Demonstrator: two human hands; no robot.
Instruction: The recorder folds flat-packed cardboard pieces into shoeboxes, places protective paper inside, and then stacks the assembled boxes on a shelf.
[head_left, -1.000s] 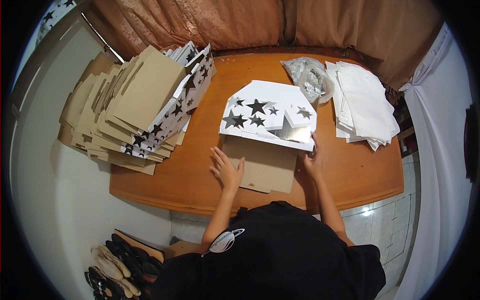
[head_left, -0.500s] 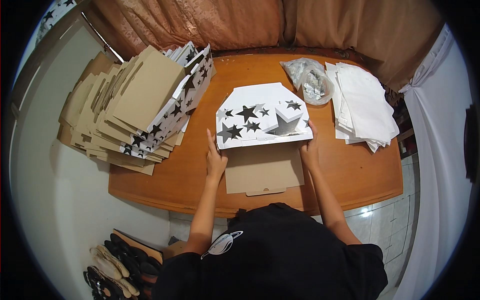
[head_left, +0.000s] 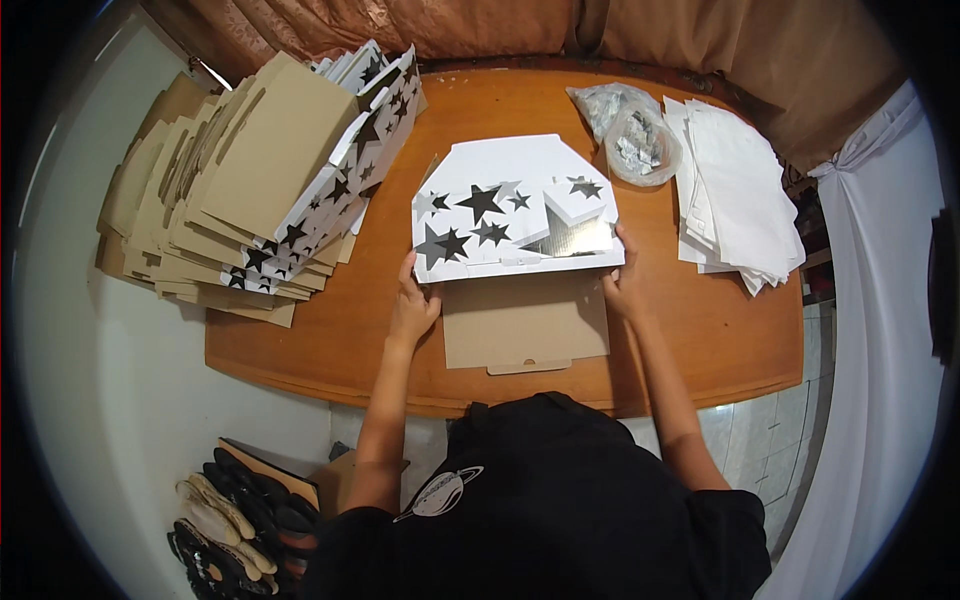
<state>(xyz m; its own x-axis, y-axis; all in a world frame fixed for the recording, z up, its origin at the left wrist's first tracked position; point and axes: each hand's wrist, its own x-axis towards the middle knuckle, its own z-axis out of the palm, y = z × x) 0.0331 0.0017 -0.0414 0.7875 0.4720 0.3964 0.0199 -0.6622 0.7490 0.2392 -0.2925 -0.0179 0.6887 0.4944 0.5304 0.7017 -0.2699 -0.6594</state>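
In the middle of the table, a white cardboard box (head_left: pixel 515 225) printed with black and grey stars is partly folded. Its plain brown panel (head_left: pixel 525 325), with a small tab at the near edge, extends toward me. My left hand (head_left: pixel 412 312) grips the box's near left corner, fingers up along the side. At the near right corner, my right hand (head_left: pixel 625 285) is closed in the same way. The fingers behind the box's edges are partly hidden. The large star on the right of the printed panel catches the light.
Flat cardboard box blanks (head_left: pixel 255 150), brown with star-printed sides, lean in a stack at the left. At the far right are a clear plastic bag (head_left: pixel 640 145) and a pile of white sheets (head_left: pixel 740 190). Several shoes (head_left: pixel 240 510) sit low at the left.
The view has shifted slightly. My left fingers, earlier stretched along the box's side, now curl around its corner. The printed panel looks a little larger and tilted, its large star now shining.
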